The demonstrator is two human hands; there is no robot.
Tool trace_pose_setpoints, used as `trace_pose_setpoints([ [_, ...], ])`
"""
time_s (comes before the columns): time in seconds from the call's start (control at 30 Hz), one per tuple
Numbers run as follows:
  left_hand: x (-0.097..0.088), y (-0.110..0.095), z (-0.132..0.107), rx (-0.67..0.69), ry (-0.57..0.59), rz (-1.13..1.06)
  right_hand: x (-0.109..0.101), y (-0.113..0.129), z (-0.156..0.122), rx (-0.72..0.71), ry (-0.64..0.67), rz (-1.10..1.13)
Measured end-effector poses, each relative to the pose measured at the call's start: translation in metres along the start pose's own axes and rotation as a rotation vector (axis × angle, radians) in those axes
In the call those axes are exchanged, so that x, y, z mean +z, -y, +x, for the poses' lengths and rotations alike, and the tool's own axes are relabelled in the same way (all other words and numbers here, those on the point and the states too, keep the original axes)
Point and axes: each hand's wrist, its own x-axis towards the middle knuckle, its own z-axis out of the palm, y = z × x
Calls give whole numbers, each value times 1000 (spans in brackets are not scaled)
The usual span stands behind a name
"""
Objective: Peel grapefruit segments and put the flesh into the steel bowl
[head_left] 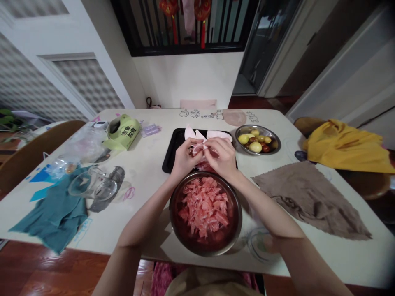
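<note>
The desk (148, 172) is spread beneath both hands. A steel bowl (222, 242) of pink fruit pieces is set just nearer than them, and a black tray (177, 142) lies under and beyond them. The left hand (183, 158) and right hand (224, 158) are pinched onto one fruit segment (202, 150), held between them.

At 12 o'clock from the steel bowl (236, 213), the left hand (184, 158) and right hand (222, 158) pinch a pink fruit piece (200, 147), perhaps pomelo, covering most of it. They hide the near edge of the black tray (172, 153). At 3 o'clock the yellow cloth (345, 146) runs off frame. Print on the green pouch (123, 131), 10 o'clock, is too small to read.
</note>
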Motion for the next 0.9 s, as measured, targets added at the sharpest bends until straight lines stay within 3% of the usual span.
trace_pose_setpoints([
  [0.23, 6, -7, -6, 36, -60, 52, -4, 3, -1, 10, 54, 29],
  [0.4, 1, -3, -5, 91, 41, 191, -4, 1, -1, -59, 60, 54],
  [0.5, -1, -1, -4, 69, 48, 276, -2, 0, -1, -63, 17, -3],
  [0.63, 4, -4, -7, 81, -27, 302, -2, -6, -1, -62, -74, -155],
  [0.77, 11, -9, -11, 81, -46, 224, -4, -14, 1, 23, -109, -238],
  [0.9, 15, -12, -11, 82, -88, 120, -6, -17, 4, 134, -134, -144],
])
